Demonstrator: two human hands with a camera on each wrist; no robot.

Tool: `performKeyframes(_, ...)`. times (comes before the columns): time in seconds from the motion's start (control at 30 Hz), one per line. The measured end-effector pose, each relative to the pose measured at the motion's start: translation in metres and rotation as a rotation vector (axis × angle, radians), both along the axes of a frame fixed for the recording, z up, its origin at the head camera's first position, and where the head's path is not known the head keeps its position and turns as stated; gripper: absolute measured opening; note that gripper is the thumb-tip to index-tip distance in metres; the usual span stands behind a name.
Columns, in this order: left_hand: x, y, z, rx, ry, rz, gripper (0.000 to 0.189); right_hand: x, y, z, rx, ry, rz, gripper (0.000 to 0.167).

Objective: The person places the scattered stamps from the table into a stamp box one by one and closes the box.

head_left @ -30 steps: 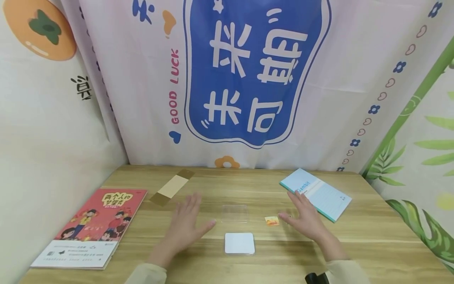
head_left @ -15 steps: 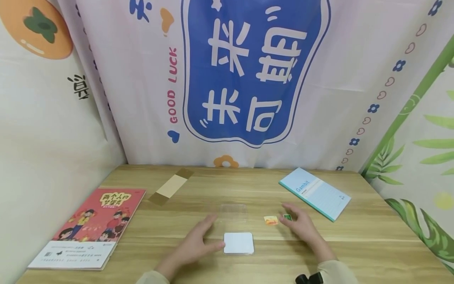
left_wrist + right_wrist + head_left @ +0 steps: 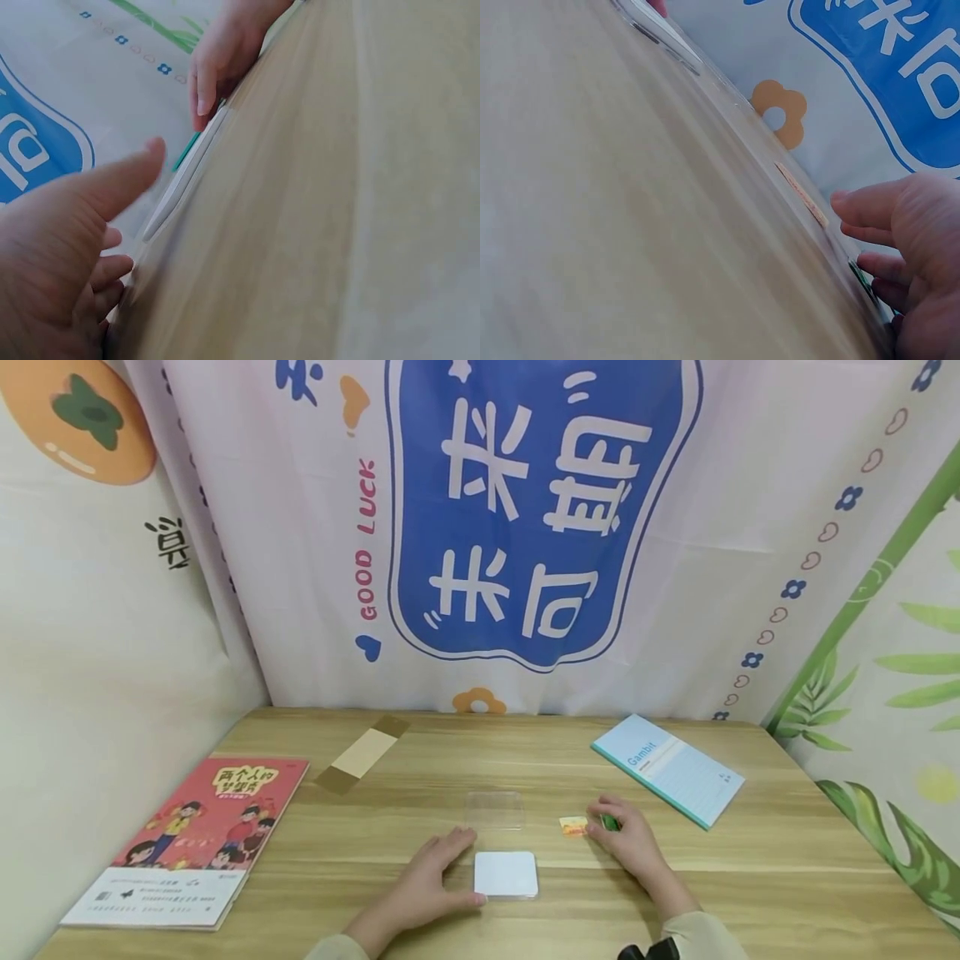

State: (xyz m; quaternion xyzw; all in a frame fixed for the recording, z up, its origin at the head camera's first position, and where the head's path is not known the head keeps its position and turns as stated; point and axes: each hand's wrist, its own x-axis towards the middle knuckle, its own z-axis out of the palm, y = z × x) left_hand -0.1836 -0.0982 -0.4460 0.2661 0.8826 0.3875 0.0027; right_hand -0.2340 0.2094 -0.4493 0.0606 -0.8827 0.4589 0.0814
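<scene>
A thin white rounded rectangle (image 3: 506, 874) lies on the table, with my left hand (image 3: 423, 887) at its left side. The left thumb tip is at its edge, and the fingers are loosely bent around nothing. My right hand (image 3: 628, 839) hovers low over a small green card (image 3: 611, 822), partly hidden by the fingers. Beside its thumb lies a small yellow-orange card (image 3: 573, 826). In the right wrist view the thumb and fingers (image 3: 877, 206) stand apart from the orange card (image 3: 802, 196). Behind the white rectangle lies a clear flat plastic piece (image 3: 494, 811).
On the left lies a red picture book (image 3: 202, 827). A brown and beige strip (image 3: 363, 755) is at the back left of the wooden table (image 3: 450, 752). The light blue notebook (image 3: 667, 770) lies at the back right. Printed cloth (image 3: 315, 568) hangs behind.
My left hand has come down and right, to the white rectangle's left edge. My right hand has lowered and its fingers have drawn in near the two small cards.
</scene>
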Motion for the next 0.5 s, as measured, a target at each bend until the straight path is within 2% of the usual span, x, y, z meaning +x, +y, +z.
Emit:
performKeyframes(0.13,0.0012,0.0007,0.0019,-0.07,0.073,-0.017,0.08,-0.0014,-0.0014,-0.0026,0.051,0.046,-0.014,0.024)
performKeyframes(0.33,0.0002,-0.0002,-0.0009,-0.098,0.093,-0.031,0.072,-0.0032,-0.0045,-0.0046,0.136,0.098,-0.063,0.018)
performKeyframes(0.5,0.0,-0.0003,-0.0028,-0.101,0.114,-0.029,0.069,-0.0024,-0.0068,-0.0044,0.152,0.113,-0.094,0.015)
